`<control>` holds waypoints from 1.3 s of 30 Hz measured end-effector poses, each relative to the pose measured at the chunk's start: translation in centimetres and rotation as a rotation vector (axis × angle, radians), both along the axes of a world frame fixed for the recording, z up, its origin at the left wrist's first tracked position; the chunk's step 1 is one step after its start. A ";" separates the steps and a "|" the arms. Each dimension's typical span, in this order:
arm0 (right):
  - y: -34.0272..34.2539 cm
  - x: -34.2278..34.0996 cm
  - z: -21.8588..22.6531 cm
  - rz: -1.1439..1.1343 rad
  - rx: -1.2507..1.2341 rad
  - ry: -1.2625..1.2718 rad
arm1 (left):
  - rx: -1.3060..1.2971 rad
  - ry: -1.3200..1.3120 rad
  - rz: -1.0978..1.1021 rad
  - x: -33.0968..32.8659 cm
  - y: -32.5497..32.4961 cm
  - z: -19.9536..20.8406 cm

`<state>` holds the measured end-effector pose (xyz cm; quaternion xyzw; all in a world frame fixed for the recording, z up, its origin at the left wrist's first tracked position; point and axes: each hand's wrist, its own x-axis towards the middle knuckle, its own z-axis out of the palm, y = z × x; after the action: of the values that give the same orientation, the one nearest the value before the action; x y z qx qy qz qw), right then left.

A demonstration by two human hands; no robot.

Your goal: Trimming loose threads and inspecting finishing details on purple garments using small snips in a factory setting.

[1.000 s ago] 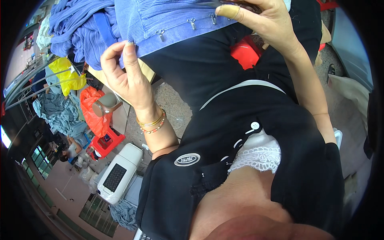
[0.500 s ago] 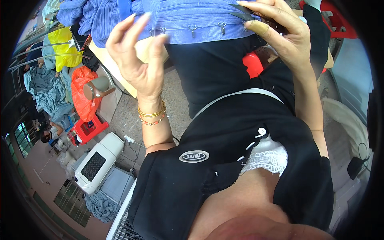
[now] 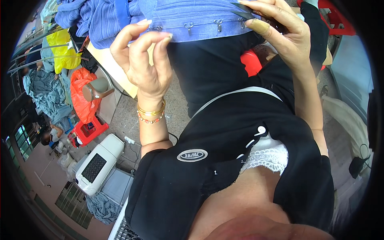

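- The blue garment (image 3: 184, 12) lies far, across the lap (image 3: 212, 66); its edge is best kept flat.
- Left hand (image 3: 147, 66): fingertips look pressed together; whether they pinch anything, one cannot tell.
- Right hand (image 3: 286, 34): fingers grip scissors (image 3: 245, 15), blades parted, best angled clear of the hooks (image 3: 219, 25).

Garment workshop, by look of it. Blue ribbed garment (image 3: 110, 26) with row of metal hooks (image 3: 189, 28) over my knees, top centre; scissors (image 3: 242, 15) in my right hand (image 3: 286, 34). Heap of grey-blue cloth (image 3: 46, 92) at left, another heap (image 3: 103, 209) lower left. White machine (image 3: 110, 150) nearby. Another person (image 3: 56, 133) at left, near red stool (image 3: 91, 131).
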<state>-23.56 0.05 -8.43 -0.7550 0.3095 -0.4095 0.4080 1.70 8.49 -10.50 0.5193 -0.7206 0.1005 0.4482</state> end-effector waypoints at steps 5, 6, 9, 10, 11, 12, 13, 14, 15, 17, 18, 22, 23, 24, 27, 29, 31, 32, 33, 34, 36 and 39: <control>0.0 -0.3 -0.3 0.006 0.009 -0.027 | 0.153 0.077 -0.204 -1.3 2.0 2.0; 0.0 -0.3 -0.3 0.010 0.013 -0.034 | 0.284 0.108 -0.293 -1.7 2.6 2.6; 0.1 -0.4 -0.4 0.015 0.030 -0.047 | 0.719 0.096 -0.798 -2.2 2.3 4.2; 0.1 -0.4 -0.4 0.018 0.043 -0.059 | 0.883 0.042 -0.893 -2.4 2.2 4.6; 0.1 -0.5 -0.4 0.016 0.042 -0.061 | 0.940 0.062 -0.911 -2.5 2.3 4.5; 0.1 -0.7 -0.4 0.021 0.031 -0.062 | 0.888 0.081 -0.879 -2.2 2.0 4.4; 0.1 -0.8 -0.4 0.021 0.019 -0.062 | 0.783 0.095 -0.778 -1.8 1.8 4.6; 0.2 -0.9 -0.3 0.015 0.019 -0.062 | 0.678 0.109 -0.677 -1.6 1.6 4.6; 0.2 -0.9 -0.3 0.005 0.020 -0.055 | 0.504 0.150 -0.580 -1.6 1.2 4.6; 0.3 -1.0 -0.4 -0.004 0.021 -0.051 | 0.299 0.211 -0.262 -1.9 1.2 3.5; 0.4 -1.1 -0.4 -0.007 0.036 -0.049 | 0.221 0.220 -0.096 -2.4 0.9 3.1; 0.4 -0.5 -0.8 0.017 0.000 -0.068 | 0.152 -0.031 0.007 -3.2 -0.8 2.4; 0.4 -0.4 -0.8 0.018 0.001 -0.068 | 0.138 -0.060 0.039 -3.3 -0.9 2.3; 0.5 -0.3 -0.8 0.029 -0.001 -0.053 | 0.112 0.024 0.030 -3.3 -1.0 2.0; 0.7 0.3 -0.5 0.055 0.029 -0.066 | 0.141 0.157 0.016 -3.6 -1.0 2.1; 0.7 0.7 -0.2 0.072 -0.061 -0.080 | 0.164 0.392 -0.045 -3.5 -1.1 1.8; 0.3 1.1 0.0 0.080 -0.146 -0.052 | 0.259 0.685 -0.129 -3.4 -0.9 1.7; 0.2 1.3 0.1 0.089 -0.232 -0.021 | 0.262 0.684 -0.132 -3.4 -0.9 1.7; 0.1 1.4 0.3 0.085 -0.231 -0.022 | 0.281 0.750 -0.160 -3.5 -0.9 1.8; 0.1 1.7 0.6 0.086 -0.249 0.010 | 0.299 0.815 -0.186 -3.6 -0.9 1.8; 0.1 2.1 1.1 0.087 -0.267 0.040 | 0.267 0.798 -0.180 -3.7 -1.0 1.5; 0.2 2.2 1.6 0.059 -0.349 0.102 | 0.238 0.812 -0.182 -3.8 -1.0 1.4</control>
<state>-21.36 0.22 -6.83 -0.8429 0.2316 -0.4060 0.2664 -2.06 7.51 -9.07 0.4993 -0.5353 -0.2358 0.6392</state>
